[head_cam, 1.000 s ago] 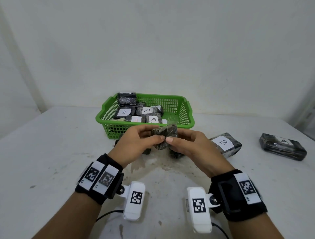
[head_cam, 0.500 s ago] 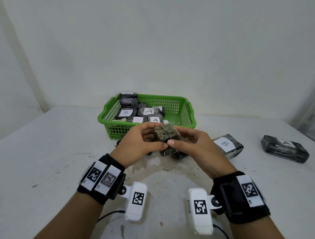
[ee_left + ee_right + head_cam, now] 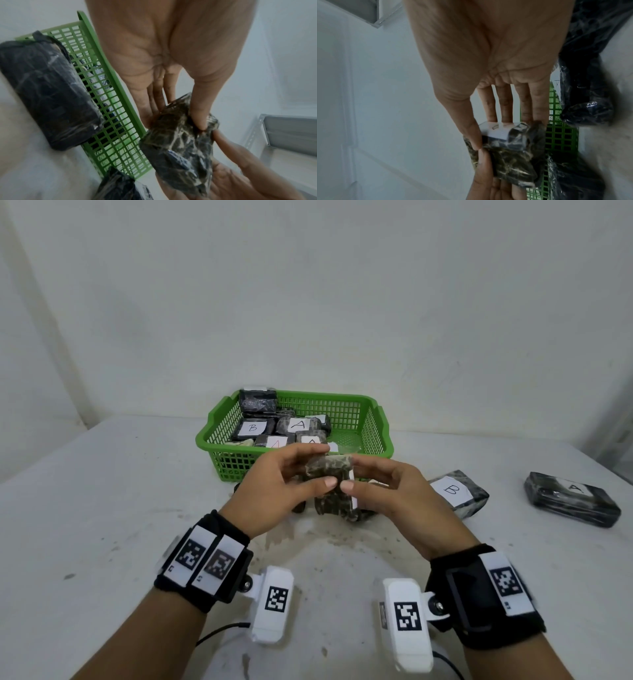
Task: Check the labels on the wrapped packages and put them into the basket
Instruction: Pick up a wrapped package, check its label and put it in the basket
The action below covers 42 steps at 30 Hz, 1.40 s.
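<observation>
Both hands hold 1 wrapped package (image 3: 329, 474) above the white table (image 3: 102, 508), just near of the green basket (image 3: 375, 433). The left hand (image 3: 274, 491) pinches the package's left side, thumb on the near face and fingers curled over the far face; the left wrist view shows the thumb pressed into the dark crinkled wrap (image 3: 178, 142) and the fingers lying close together behind it. The right hand (image 3: 387, 491) pinches the right side, thumb tip almost touching the left thumb, fingers extended and slightly apart along the far side. In the right wrist view a white label (image 3: 496, 131) lies under the right fingertips; its letter cannot be read. A second dark package (image 3: 337, 505) stands on the table directly below the held one, partly hidden by the hands. The basket holds several wrapped packages, with labels reading B (image 3: 252, 428) and A (image 3: 298, 424) visible, and 1 package (image 3: 257, 402) propped against the far-left corner. To the right on the table lie a package labelled B (image 3: 459, 494), near the right hand, and farther right a package labelled A (image 3: 572, 503), well apart from the rest.
</observation>
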{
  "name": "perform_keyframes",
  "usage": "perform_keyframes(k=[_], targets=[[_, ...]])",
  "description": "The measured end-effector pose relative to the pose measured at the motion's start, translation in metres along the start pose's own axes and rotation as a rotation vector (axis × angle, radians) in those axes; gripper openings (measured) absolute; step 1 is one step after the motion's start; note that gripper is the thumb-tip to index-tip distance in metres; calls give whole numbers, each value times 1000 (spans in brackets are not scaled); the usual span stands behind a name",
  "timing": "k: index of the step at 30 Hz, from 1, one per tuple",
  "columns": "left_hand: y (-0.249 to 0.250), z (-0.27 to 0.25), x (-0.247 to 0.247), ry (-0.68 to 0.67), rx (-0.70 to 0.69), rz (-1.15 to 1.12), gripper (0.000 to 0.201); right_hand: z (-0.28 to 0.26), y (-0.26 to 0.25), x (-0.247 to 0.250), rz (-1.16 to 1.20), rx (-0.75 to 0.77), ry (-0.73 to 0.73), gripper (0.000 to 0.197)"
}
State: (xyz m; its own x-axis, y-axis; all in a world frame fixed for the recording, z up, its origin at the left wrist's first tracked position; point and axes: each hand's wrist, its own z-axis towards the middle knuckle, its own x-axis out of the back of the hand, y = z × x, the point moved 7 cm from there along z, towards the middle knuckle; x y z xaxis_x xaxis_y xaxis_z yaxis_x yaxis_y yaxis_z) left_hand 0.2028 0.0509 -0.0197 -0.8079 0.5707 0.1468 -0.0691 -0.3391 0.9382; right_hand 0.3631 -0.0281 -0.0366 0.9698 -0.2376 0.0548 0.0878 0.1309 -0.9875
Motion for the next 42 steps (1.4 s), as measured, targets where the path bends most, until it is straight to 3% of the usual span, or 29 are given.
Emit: perform_keyframes(k=[5,8,11,17,22,27,29,32,37,40,42], targets=[[5,0,4,24,-104,-27,55,2,8,-7,75,-113,-59,70],[7,-1,-1,-21,-125,-33,59,2,9,-9,99,-137,-53,54],[2,-2,-6,-98,-53,-18,69,4,8,-2,118,-84,13,44],[-12,1,-5,-31,117,-26,41,8,13,1,77,-45,33,63],[-11,-2,-8,-80,146,-69,46,6,9,1,85,-30,39,59],[-18,1,-3,-32,201,-171,49,9,14,1,115,-38,15,73],[-21,1,-4,-51,239,-255,53,9,13,1,102,-17,25,66],[-19,-1,-9,-96,240,-296,43,6,4,3,17,39,67,49],[-18,1,-5,-50,250,-380,41,4,2,-4,134,15,4,59],[-18,-1,-8,-63,282,-429,42,6,4,-2,242,-36,13,36],[-18,-2,-9,-77,291,-433,43,7,6,1,245,-43,34,32]])
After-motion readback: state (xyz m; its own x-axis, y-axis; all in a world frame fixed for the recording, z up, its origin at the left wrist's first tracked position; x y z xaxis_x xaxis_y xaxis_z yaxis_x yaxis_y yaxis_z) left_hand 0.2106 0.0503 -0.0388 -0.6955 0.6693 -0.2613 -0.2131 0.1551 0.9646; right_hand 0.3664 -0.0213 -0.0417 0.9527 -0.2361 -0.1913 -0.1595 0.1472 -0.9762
